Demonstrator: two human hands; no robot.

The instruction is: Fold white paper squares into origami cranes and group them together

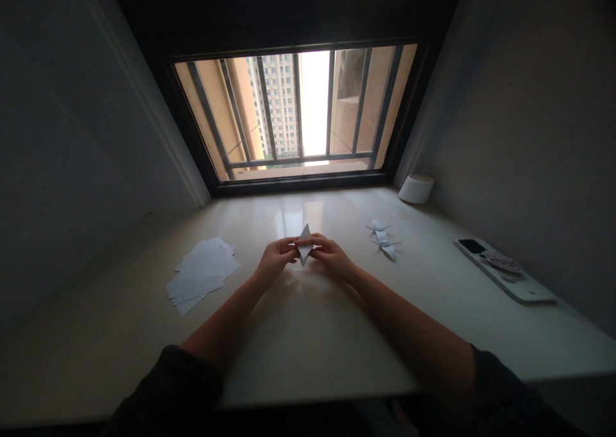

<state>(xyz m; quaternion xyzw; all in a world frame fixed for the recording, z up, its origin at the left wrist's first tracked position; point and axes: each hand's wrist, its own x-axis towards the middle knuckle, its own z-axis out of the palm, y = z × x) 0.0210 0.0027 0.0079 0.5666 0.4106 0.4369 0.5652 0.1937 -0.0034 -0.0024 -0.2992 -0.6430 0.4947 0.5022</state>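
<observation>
A small piece of white folded paper point(305, 248), diamond-shaped with pointed ends at top and bottom, is held just above the sill. My left hand point(279, 255) pinches its left edge, and my right hand point(331, 253) grips the right edge with a finger across the front. Off to the right lie two finished white paper cranes point(382, 237), one behind the other. To the left of my hands is a loose, fanned pile of white paper sheets point(205, 271).
The pale, glossy window sill point(298, 347) carries everything. A phone point(505, 271) with a round grip on its back lies at the right. A white cylindrical object point(416, 188) stands in the far right corner. Behind is a dark-framed window point(303, 183) with bars outside.
</observation>
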